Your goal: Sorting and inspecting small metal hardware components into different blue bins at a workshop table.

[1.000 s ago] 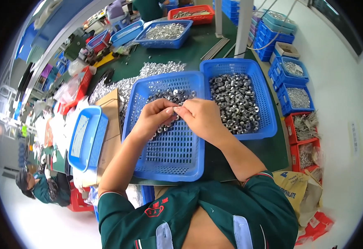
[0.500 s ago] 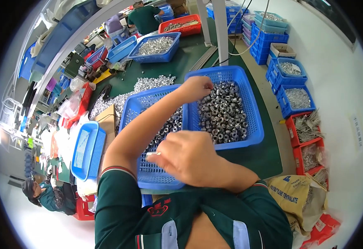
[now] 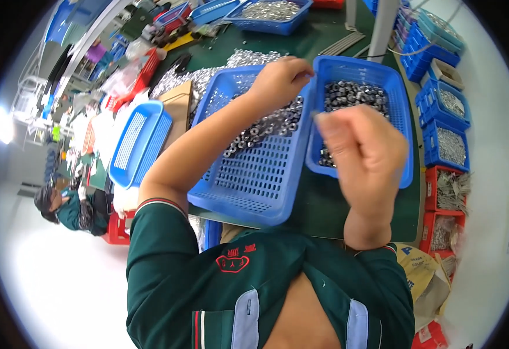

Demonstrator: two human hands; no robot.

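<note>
Small dark metal rings or nuts fill much of the right blue basket (image 3: 403, 128). More ring-shaped metal pieces (image 3: 266, 127) lie in the far part of the left blue basket (image 3: 248, 216). Over that basket's far right rim hovers my left hand (image 3: 280, 81), fingertips pinched together; whatever they may hold is hidden. My right hand (image 3: 371, 154) is raised over the right basket and blocks part of its contents. Its thumb and fingers are closed, with a small blurred greyish bit at the tips that is too small to name.
Shiny metal pieces (image 3: 246, 58) are heaped on the green table (image 3: 324, 212) behind the baskets. An emptier blue tray (image 3: 141, 142) and brown cardboard (image 3: 177, 110) lie left. Stacked crates (image 3: 445, 148) line the right wall. A person (image 3: 71, 209) sits far left.
My left hand has gone from over the right basket to the left basket's rim. My right hand has swung from above the left basket to the right one. The whole view has shifted.
</note>
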